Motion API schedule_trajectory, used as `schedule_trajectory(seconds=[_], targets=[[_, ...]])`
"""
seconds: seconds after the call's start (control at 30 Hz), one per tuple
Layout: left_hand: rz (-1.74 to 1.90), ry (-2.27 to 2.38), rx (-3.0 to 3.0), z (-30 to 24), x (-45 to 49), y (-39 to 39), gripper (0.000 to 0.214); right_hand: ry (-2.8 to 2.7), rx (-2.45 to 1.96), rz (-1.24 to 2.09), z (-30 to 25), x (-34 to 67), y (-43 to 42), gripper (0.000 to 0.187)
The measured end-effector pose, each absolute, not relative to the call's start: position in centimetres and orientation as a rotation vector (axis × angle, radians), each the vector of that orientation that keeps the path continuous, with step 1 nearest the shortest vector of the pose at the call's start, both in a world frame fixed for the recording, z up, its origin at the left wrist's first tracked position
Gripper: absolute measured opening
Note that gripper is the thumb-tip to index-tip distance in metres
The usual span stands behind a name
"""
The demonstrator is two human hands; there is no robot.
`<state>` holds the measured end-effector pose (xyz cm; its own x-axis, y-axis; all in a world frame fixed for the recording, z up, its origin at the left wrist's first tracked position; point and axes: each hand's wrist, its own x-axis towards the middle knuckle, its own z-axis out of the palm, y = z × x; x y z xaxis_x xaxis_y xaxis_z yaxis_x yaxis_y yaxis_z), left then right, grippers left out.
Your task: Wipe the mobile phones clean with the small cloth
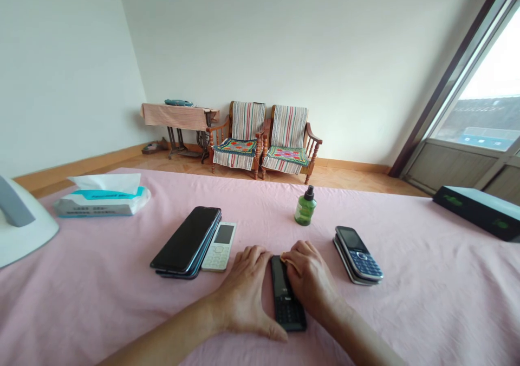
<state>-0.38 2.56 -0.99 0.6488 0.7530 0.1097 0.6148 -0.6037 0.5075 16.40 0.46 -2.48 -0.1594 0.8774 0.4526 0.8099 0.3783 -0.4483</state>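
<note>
A black keypad phone (287,306) lies face up on the pink cloth between my hands. My left hand (247,293) braces it, fingertips at the upper left corner and thumb by the bottom edge. My right hand (311,279) is closed and pressed on the upper right of its screen. A bit of yellowish cloth (283,258) peeks out from under the right fingers; most of it is hidden. Left of my hands, a white keypad phone (219,249) lies beside a stack of dark smartphones (187,241). On the right, a blue keypad phone (359,252) rests on another phone.
A green spray bottle (305,208) stands beyond my hands. At the left are a tissue pack (101,201) and a white rounded object (24,225), partly cut off. A black box (479,210) sits at the right. Two wooden chairs (260,138) stand past the table's far edge.
</note>
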Motion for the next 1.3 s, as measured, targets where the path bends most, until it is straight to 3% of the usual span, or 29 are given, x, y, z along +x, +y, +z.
schedule_trajectory(seconds=[0.87, 1.1, 1.3], targets=[[0.434, 1.071, 2.488, -1.1, -0.4, 2.6, 0.088, -2.037, -1.374, 0.274, -2.1, 16.0, 0.4, 0.026], [0.457, 1.059, 2.505, -1.6, -0.5, 2.7, 0.101, -2.005, -1.503, 0.253, -1.9, 17.9, 0.3, 0.025], [0.415, 1.074, 2.500, -1.0, -0.4, 2.5, 0.091, -2.076, -1.424, 0.228, -1.9, 16.4, 0.3, 0.025]])
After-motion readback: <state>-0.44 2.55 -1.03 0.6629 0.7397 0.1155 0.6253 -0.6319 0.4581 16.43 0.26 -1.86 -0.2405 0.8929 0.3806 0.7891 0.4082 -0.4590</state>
